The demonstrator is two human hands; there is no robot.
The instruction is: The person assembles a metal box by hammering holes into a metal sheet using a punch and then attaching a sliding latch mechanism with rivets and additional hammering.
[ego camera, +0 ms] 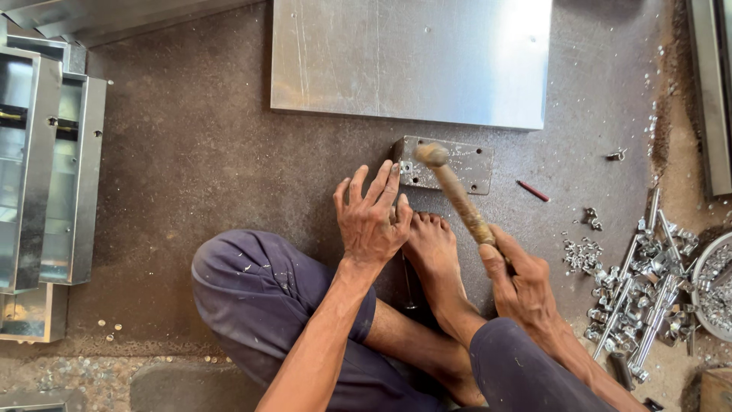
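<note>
I sit on the floor with a bare foot [433,248] stretched forward. My right hand [518,278] grips the wooden handle of a hammer [457,194], whose head rests over the left end of a small metal plate [450,164] with holes. My left hand [372,217] lies spread beside the foot, its fingertips touching the left edge of that plate. Just beyond the plate lies a large flat steel sheet [412,57].
Open steel box sections [46,175] are stacked at the left. A pile of bolts, nuts and rods [637,282] lies at the right beside a round bowl of hardware [717,286]. A red pencil [532,191] lies right of the plate.
</note>
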